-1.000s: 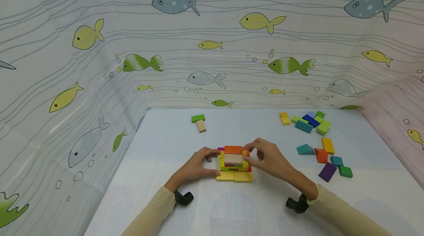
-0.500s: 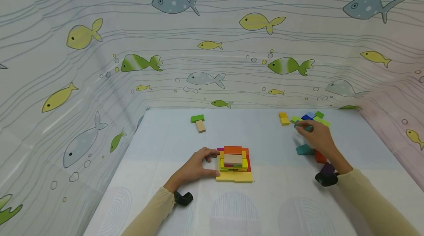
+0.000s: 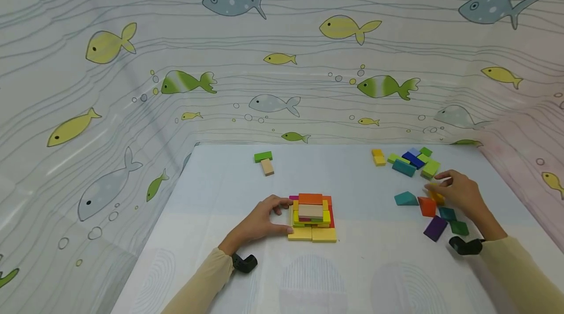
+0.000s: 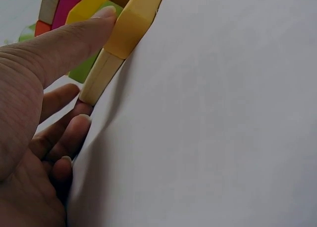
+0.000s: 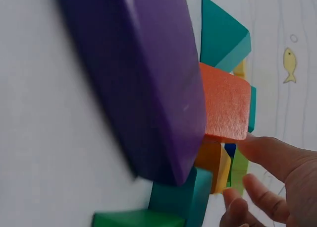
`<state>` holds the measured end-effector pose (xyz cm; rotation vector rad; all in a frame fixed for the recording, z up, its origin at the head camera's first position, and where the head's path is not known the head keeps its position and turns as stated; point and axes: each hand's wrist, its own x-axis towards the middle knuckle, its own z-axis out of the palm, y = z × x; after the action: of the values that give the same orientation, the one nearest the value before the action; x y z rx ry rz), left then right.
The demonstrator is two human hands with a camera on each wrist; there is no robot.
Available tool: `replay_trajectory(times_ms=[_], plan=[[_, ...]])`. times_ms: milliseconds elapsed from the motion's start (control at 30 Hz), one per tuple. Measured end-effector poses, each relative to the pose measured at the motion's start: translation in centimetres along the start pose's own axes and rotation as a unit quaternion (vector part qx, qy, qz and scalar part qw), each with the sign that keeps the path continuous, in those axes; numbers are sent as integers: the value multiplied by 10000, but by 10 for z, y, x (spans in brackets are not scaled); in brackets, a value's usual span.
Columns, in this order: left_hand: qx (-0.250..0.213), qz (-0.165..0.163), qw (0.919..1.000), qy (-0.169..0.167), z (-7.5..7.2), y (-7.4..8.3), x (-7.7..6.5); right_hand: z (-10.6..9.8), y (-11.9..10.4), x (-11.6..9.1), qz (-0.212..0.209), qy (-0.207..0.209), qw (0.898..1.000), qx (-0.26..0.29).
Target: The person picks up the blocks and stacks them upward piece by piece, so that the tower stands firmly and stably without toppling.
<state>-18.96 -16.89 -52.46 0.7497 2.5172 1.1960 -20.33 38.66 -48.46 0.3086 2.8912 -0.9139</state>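
A low stack of coloured wooden blocks stands mid-table, with an orange block (image 3: 310, 199) and a plain wood block (image 3: 310, 211) on top and yellow blocks (image 3: 323, 234) along its front. My left hand (image 3: 260, 222) rests against the stack's left side, its thumb (image 4: 94, 38) on a yellow block (image 4: 132, 26) and its other fingers by the end of a plain wood block (image 4: 101, 76). On the right, my right hand (image 3: 462, 195) reaches over a yellow-orange block (image 3: 437, 197), fingers spread around it. An orange-red wedge (image 5: 225, 103) and a purple block (image 5: 163, 78) lie close by.
Teal, dark blue and light green blocks (image 3: 431, 169) lie in a pile at the back right, beside two small yellow blocks (image 3: 379, 157). A teal wedge (image 3: 406, 199) sits left of the orange-red one. Green (image 3: 263, 157) and plain wood (image 3: 267, 167) blocks lie at the back left.
My right hand has left the stack, passed over the teal block at the back right, then moved right and nearer, to the yellow-orange block. The left hand has stayed against the stack.
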Motion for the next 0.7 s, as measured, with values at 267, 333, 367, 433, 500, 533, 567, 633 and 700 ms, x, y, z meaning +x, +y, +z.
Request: replay_trajectory(times_ms=[267,333,367,433,500,533,567,633,700], plan=[[76,85,9999,22,-1,-2,1,-7,0,-15,574,-547,9963,-343],[30,138,9999,1,-1,-2,1,-8,0,-17,586,-533,9957,-483],[15,152,9999,-10,-1,-1,1,-9,-1,-18,565,-512,9956,-539],[-15,157,9999,-15,-1,-1,1,-11,-2,-19,468,-444,9957,-668],[3,154,9999,-9,0,-2,1,-12,-3,-21,434,-371,9954,-767],[16,137,9999,-6,0,-2,1,-12,-3,-22,405,-359,9953,-806],[26,115,9999,-6,0,-2,1,-13,-3,-23,401,-346,9951,-832],[38,85,10000,-14,0,-2,1,-13,-1,-24,410,-315,9948,-872],[47,58,10000,-25,0,-2,2,-12,1,-25,411,-260,9952,-851]])
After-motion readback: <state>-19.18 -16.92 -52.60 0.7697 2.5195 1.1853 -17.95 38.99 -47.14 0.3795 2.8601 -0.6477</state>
